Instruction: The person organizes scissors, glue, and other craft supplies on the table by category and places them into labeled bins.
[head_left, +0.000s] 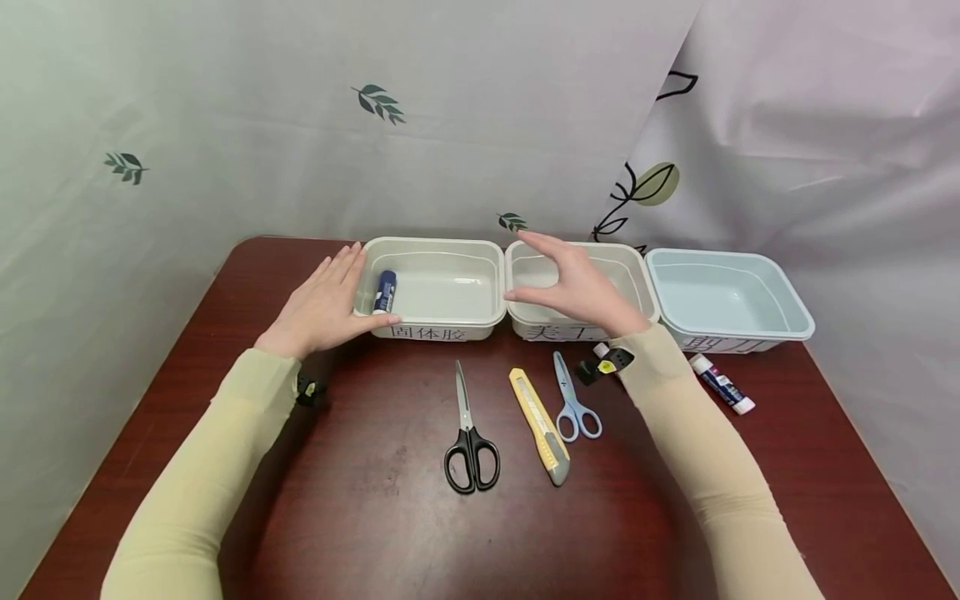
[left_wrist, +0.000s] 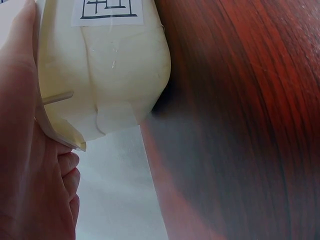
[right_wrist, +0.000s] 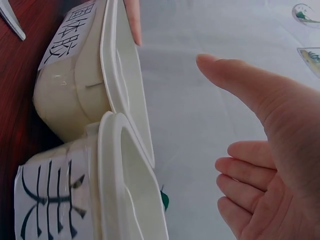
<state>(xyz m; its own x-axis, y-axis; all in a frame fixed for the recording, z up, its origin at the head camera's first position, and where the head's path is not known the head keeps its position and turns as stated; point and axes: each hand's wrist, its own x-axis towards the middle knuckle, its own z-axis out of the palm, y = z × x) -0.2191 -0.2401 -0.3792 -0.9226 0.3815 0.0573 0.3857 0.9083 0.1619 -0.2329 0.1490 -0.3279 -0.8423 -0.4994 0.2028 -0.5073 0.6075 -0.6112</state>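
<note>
My left hand point(head_left: 322, 300) rests on the left end of a whitish plastic bin point(head_left: 450, 243), fingers straight along its end and thumb on the front rim. A dark blue glue stick point(head_left: 385, 292) leans inside that bin near the hand. In the left wrist view the palm lies right at the rim of the bin point(left_wrist: 115, 75). Over the middle bin point(head_left: 645, 287) hovers my right hand point(head_left: 573, 283), thumb and fingers spread apart with nothing between them. The right wrist view shows the hand point(right_wrist: 280, 130) above the level of both bin rims.
A light blue bin point(head_left: 750, 292) stands at the right. In front lie black-handled scissors point(head_left: 467, 442), a yellow utility knife point(head_left: 542, 427), blue scissors point(head_left: 572, 400) and a glue stick point(head_left: 722, 383). Another white-ended stick point(head_left: 601, 350) is partly hidden by the right wrist. A patterned curtain point(head_left: 450, 150) hangs behind.
</note>
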